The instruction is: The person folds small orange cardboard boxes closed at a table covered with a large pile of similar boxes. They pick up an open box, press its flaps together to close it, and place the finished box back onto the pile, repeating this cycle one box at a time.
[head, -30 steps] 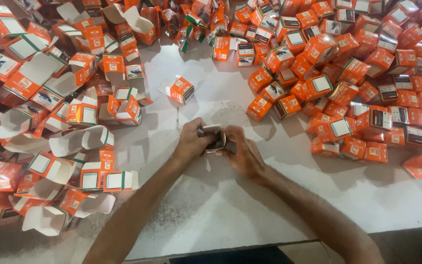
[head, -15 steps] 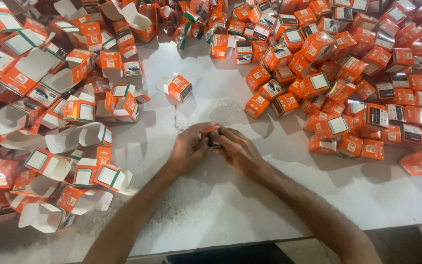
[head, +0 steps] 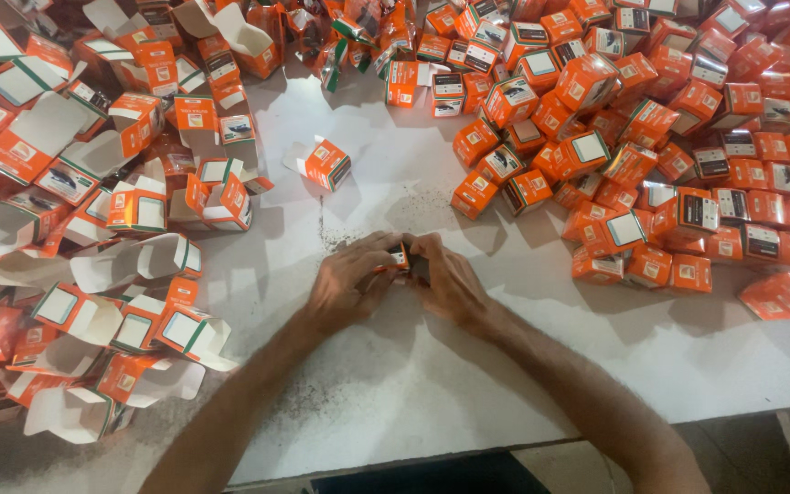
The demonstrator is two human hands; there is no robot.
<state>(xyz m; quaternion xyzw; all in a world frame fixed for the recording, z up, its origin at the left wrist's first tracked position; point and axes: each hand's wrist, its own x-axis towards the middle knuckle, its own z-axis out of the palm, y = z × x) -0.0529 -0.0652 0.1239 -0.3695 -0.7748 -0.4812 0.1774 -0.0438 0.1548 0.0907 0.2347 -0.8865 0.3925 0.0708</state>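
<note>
My left hand [head: 351, 279] and my right hand [head: 445, 279] meet at the middle of the white table [head: 468, 366], both closed around one small orange box [head: 400, 258]. Only a corner of that box shows between the fingers; the rest is hidden by them. A single open orange box [head: 324, 163] with a raised white flap lies alone just beyond my hands.
To the left sprawls a heap of open orange-and-white boxes [head: 93, 238] with flaps up. Several shut orange boxes [head: 651, 137] are piled at the right and back. One shut box [head: 777, 295] lies apart at the right. The table's front edge [head: 596, 430] runs below my forearms.
My hands have drawn closer together around the small box and shifted slightly away from me. A dark item visible between them a second ago is now covered.
</note>
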